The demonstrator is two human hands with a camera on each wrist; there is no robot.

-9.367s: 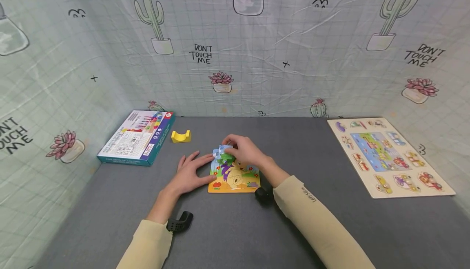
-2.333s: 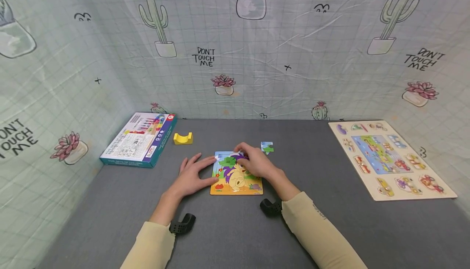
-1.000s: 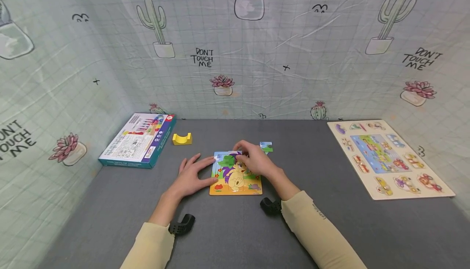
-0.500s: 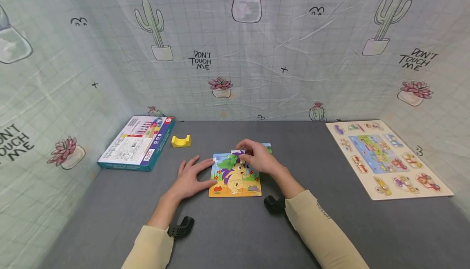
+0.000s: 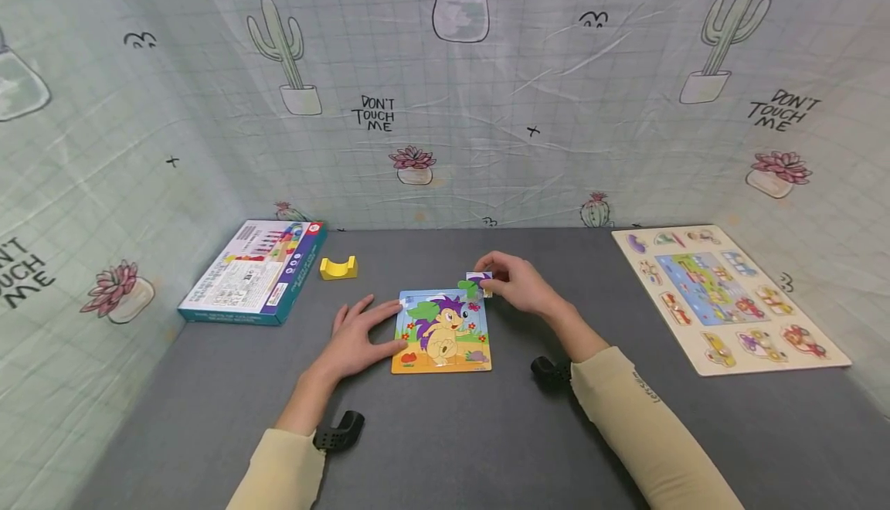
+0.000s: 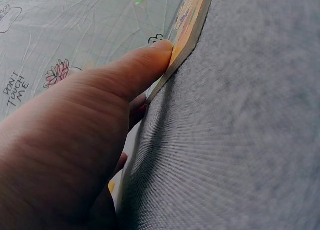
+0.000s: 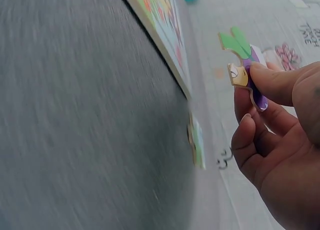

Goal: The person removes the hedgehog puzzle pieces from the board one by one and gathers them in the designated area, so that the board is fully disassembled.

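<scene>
A square hedgehog jigsaw puzzle (image 5: 441, 344) lies flat on the dark table in the head view. My left hand (image 5: 356, 346) rests at its left side with fingers spread. The thumb (image 6: 145, 64) touches the puzzle's edge in the left wrist view. Off the puzzle's upper right corner, my right hand (image 5: 521, 287) pinches a puzzle piece (image 7: 245, 72) between thumb and fingers. Green, purple and yellow show on that piece, which is raised off the table. Another loose puzzle piece (image 7: 196, 140) lies on the table beyond the puzzle; the right hand hides it in the head view.
A flat game box (image 5: 253, 272) lies at the back left, with a yellow curved block (image 5: 338, 268) beside it. A wooden picture board (image 5: 677, 324) lies at the far right. Patterned cloth (image 5: 445, 108) walls in the back and sides.
My right hand has lifted the purple-and-green puzzle piece from the puzzle's top and carried it right. Earlier, another piece was moved to the table behind. The left hand stays in place.
</scene>
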